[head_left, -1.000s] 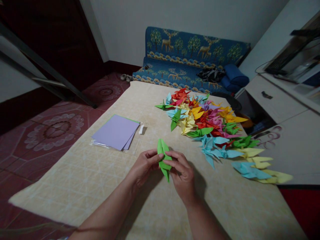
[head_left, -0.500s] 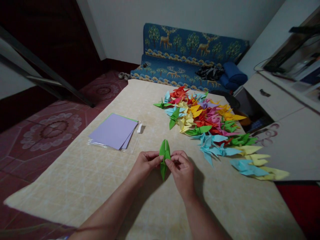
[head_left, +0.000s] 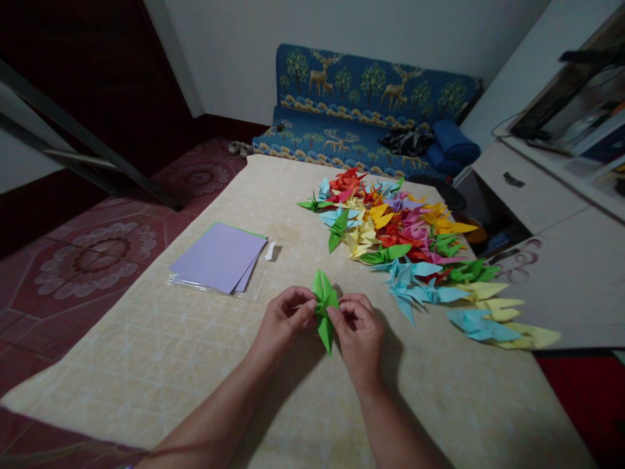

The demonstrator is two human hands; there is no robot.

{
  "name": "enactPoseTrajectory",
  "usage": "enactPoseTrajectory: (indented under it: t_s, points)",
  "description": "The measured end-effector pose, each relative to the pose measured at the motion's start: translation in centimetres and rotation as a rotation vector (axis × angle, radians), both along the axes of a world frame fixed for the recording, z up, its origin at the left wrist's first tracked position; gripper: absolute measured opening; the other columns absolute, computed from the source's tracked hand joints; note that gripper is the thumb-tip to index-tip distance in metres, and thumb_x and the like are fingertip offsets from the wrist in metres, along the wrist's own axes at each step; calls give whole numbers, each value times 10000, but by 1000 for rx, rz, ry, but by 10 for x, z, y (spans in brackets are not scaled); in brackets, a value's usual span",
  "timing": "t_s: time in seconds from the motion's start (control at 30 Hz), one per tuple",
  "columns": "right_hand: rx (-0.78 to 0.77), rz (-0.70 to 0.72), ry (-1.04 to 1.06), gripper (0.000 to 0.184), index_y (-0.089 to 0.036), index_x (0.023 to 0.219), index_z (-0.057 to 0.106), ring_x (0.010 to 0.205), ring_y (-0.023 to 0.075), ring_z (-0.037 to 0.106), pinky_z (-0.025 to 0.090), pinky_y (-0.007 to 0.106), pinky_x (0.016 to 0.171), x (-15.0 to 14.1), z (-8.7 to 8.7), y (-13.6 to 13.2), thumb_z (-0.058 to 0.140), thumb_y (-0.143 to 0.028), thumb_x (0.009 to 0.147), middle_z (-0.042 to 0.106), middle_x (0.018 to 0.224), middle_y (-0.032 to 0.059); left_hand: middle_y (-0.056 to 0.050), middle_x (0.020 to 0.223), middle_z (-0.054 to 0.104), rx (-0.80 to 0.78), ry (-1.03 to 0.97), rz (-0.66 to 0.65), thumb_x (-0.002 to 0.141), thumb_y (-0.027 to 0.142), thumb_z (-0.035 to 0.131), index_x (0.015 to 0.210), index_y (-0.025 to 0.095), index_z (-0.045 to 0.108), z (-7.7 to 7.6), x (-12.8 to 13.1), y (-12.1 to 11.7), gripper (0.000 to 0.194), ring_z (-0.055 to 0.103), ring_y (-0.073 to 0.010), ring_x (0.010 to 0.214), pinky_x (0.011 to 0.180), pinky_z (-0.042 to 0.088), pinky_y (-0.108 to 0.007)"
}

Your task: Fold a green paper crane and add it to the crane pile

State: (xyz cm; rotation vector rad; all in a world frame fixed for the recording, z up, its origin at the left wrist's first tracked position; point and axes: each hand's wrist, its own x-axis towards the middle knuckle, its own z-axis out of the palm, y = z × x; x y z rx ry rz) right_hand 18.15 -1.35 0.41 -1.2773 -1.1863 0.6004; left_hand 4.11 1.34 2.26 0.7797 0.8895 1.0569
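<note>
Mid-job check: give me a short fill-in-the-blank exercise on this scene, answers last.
1. The left hand and right hand both hold folded paper coloured ____.
2. In this view, the paper stack lies to the ____ of both hands.
3. The deer-patterned sofa has a mainly ____ cover.

Missing words: green; left; blue.

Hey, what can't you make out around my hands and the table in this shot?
All in the head view:
- Left hand and right hand: some fingertips, hidden behind the green paper.
- Green paper: its underside, turned away.
- Paper stack: sheet count, covered by the purple top sheet.
- Paper cranes: exact number, hidden by overlap.
- Table: near edge, cut off by the bottom edge.
</note>
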Motion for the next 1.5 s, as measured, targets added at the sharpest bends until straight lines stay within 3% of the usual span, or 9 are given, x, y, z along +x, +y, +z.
enactPoseTrajectory:
  t_s: [0.2, 0.37, 0.5, 0.63, 0.8, 0.9, 1.1, 1.3, 1.5]
  points:
    - [45, -13, -15, 151, -185, 693, 603, 796, 179, 591, 488, 288, 682, 1, -5, 0, 694, -210, 811, 575, 837, 43, -38, 673, 704, -20, 116, -39, 573, 306, 888, 722, 112, 738, -2, 2, -1, 286, 614, -116, 604, 605, 484, -213]
    - [10, 23, 51, 191, -182, 640, 601, 813, 180, 596, 486, 271, 673, 1, -2, 0, 707, -229, 792, 582, 867, 52, -72, 726, 708, 93, 201, -53, 678, 325, 816, 690, 115, 770, -3, 0, -2, 215, 619, -151, 677, 640, 483, -239]
    - [-66, 83, 160, 172, -181, 661, 655, 902, 212, 628, 496, 301, 755, 3, -1, 1, 688, -269, 805, 645, 939, 81, -103, 816, 718, 234, 270, -97, 755, 287, 753, 741, 125, 785, -5, -3, -1, 166, 634, -196, 791, 724, 481, -276]
    - [-116, 127, 218, 164, -182, 680, 693, 903, 219, 639, 489, 324, 803, 6, 0, 2, 676, -278, 813, 667, 905, 75, -87, 795, 698, 303, 302, -100, 786, 277, 724, 744, 125, 768, -10, -3, 0, 163, 623, -189, 785, 741, 465, -276]
    - [-82, 81, 95, 177, -187, 621, 668, 791, 181, 616, 468, 281, 698, 7, 3, 0, 708, -239, 785, 621, 817, 40, -30, 661, 611, 169, 244, -106, 765, 371, 737, 710, 114, 706, -9, 1, -2, 265, 536, -131, 618, 589, 404, -237]
    - [-19, 66, -30, 155, -190, 648, 678, 810, 179, 607, 463, 280, 714, 7, 4, -1, 698, -219, 799, 598, 831, 40, -17, 590, 563, 149, 274, -130, 775, 416, 718, 664, 105, 685, -6, 1, -4, 332, 492, -118, 577, 563, 366, -234]
    - [-16, 92, -32, 168, -191, 653, 647, 863, 187, 623, 477, 274, 734, 6, 2, 2, 676, -222, 816, 615, 892, 56, -55, 670, 605, 195, 265, -166, 776, 380, 717, 664, 106, 708, -6, -2, -4, 297, 524, -153, 648, 613, 385, -270]
    - [-42, 62, -15, 187, -189, 638, 628, 777, 179, 621, 469, 275, 683, 3, -3, 1, 674, -224, 816, 618, 807, 38, -73, 717, 639, 219, 226, -184, 776, 317, 720, 622, 109, 726, -3, 0, -3, 259, 563, -174, 722, 686, 414, -285]
    - [-1, -4, 10, 200, -180, 632, 604, 767, 170, 611, 464, 268, 667, 1, -3, -1, 706, -209, 801, 615, 788, 33, -66, 721, 655, -11, 91, -140, 695, 342, 802, 642, 101, 734, -3, 7, -8, 255, 563, -147, 690, 686, 429, -269]
